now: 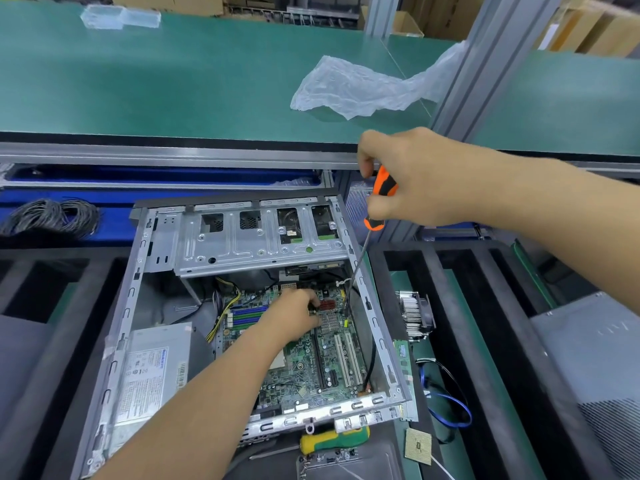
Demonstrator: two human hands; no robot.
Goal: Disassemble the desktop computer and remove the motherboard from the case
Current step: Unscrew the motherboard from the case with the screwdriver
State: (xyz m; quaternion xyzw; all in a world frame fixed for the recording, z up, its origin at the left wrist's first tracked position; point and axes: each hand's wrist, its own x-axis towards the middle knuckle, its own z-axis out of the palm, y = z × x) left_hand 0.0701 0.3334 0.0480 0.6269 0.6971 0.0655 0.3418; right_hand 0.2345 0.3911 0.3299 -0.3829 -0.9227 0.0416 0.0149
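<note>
Screwdriver (379,199) is gripped by right hand (412,178); board (311,355) is seated in open case (377,327).
Tip is lowered just inside case's right wall, tight room; left hand (294,317) is rested on board, fingertips curled, grip hard to make out.

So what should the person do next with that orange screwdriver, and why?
Probably turn the orange screwdriver to loosen a screw. The right hand grips its handle, its tip is down on the motherboard near the case wall, and the left hand rests on the board.
</note>
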